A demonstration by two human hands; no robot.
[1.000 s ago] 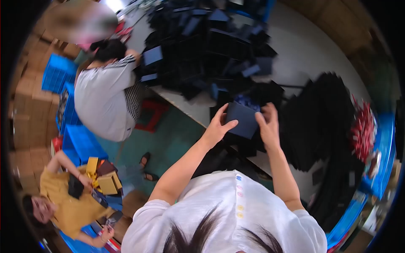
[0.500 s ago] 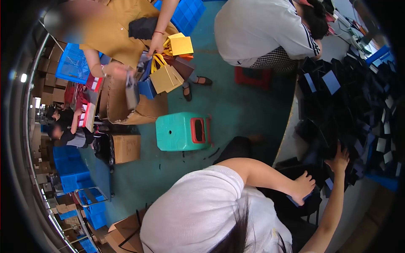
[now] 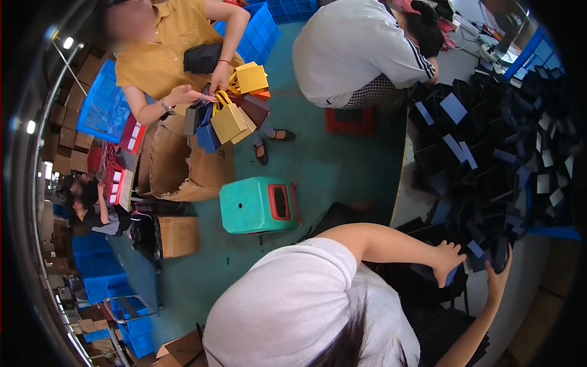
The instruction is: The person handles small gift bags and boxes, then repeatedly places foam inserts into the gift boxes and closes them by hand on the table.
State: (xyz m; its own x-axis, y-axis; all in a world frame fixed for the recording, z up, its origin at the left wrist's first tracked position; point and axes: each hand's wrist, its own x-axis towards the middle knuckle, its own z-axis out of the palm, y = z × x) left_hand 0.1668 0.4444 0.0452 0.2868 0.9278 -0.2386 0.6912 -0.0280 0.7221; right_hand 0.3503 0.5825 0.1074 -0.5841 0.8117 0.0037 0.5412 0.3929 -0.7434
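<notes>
A: Floor first?
B: One floor (image 3: 189, 284), green, running under everything on this side.
A: Next in size.
B: One tabletop (image 3: 526, 276), pale, largely covered by a heap of dark boxes (image 3: 489, 153), lying at all angles, some showing blue-grey faces.
A: People nearby?
B: Two close by. One co-worker in a white top with striped sleeves (image 3: 348, 55), bent toward the tabletop, a red stool (image 3: 348, 121) beneath. One co-worker in a yellow top (image 3: 183, 37), both hands at a bunch of small bags.
A: Containers and seats?
B: One torn cardboard carton (image 3: 208, 177), below that bunch. One green stool (image 3: 247, 205), standing apart on the floor.
A: The small bags (image 3: 229, 123)?
B: Yellow, blue, brown and grey, clustered above the carton.
A: The camera wearer's grips?
B: Left grip (image 3: 449, 264): fingers spread at a dark blue piece (image 3: 451, 279); whether it is clasped cannot be told. Right grip (image 3: 498, 269): closed around a dark case, thumb on one side, fingers on the other.
A: And that dark case (image 3: 500, 254)?
B: In the right grip, at the heap's near edge, just beside the left grip.
</notes>
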